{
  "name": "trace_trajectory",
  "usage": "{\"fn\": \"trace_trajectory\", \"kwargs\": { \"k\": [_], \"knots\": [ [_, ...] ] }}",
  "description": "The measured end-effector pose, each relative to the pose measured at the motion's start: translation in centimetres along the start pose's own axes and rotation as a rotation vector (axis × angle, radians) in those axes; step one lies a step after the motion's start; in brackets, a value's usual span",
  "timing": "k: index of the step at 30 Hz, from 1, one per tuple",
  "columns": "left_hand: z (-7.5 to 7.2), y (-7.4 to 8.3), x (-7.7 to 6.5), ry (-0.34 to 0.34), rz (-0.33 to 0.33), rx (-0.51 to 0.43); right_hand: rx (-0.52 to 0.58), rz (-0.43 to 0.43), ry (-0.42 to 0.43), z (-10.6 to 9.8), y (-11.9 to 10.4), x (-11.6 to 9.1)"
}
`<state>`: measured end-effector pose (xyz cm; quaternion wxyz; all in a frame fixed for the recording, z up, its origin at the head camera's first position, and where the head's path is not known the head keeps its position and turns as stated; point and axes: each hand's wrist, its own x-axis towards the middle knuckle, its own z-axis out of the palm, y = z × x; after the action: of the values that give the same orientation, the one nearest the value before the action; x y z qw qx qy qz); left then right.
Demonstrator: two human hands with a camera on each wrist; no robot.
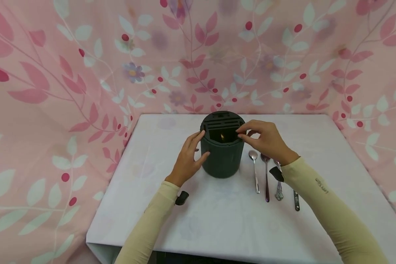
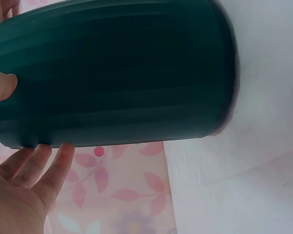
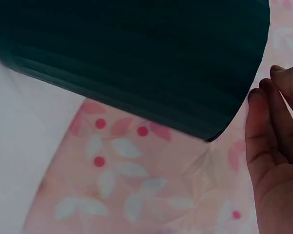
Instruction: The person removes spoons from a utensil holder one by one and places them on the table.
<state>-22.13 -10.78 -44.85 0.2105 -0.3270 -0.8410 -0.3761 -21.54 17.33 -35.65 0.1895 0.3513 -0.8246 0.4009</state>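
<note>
A dark green cylindrical utensil holder (image 1: 222, 159) with a slotted top stands upright on the table; its front compartment is uncovered, with a small yellow glint inside. My left hand (image 1: 187, 160) steadies it from the left, fingertips near the rim and thumb on the front wall. In the left wrist view, the fingers (image 2: 58, 168) lie fairly straight against the holder's side (image 2: 117, 78). On the other side, my right hand (image 1: 267, 139) has thumb and fingertips close together at the opening's right edge; I cannot tell whether they pinch anything. The right wrist view shows those fingertips (image 3: 258, 100) by the rim.
To the right of the holder lie a silver spoon (image 1: 255, 170), a darker spoon (image 1: 267, 181), an ornate-handled utensil (image 1: 279, 192) and a dark handle (image 1: 296, 201), partly under the right forearm. A white cloth (image 1: 198, 220) covers the table. Pink floral fabric (image 1: 198, 55) hangs behind.
</note>
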Motion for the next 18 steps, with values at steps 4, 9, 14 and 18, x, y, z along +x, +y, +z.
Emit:
{"fn": "trace_trajectory", "kwargs": {
  "k": [4, 9, 14, 18],
  "knots": [
    [0.0, 0.0, 0.0, 0.002, -0.001, 0.002, -0.086, -0.118, -0.104, 1.2, 0.5, 1.8],
    [0.1, 0.0, 0.1, -0.005, -0.004, -0.003, -0.116, -0.069, -0.278, 2.1, 0.7, 3.3],
    [0.1, 0.0, 0.0, -0.012, -0.018, 0.008, -0.135, -0.021, -0.401, 2.2, 0.6, 4.3],
    [0.2, 0.0, -0.1, -0.010, -0.021, -0.003, -0.151, -0.029, -0.476, 2.1, 0.2, 4.9]
  ]
}}
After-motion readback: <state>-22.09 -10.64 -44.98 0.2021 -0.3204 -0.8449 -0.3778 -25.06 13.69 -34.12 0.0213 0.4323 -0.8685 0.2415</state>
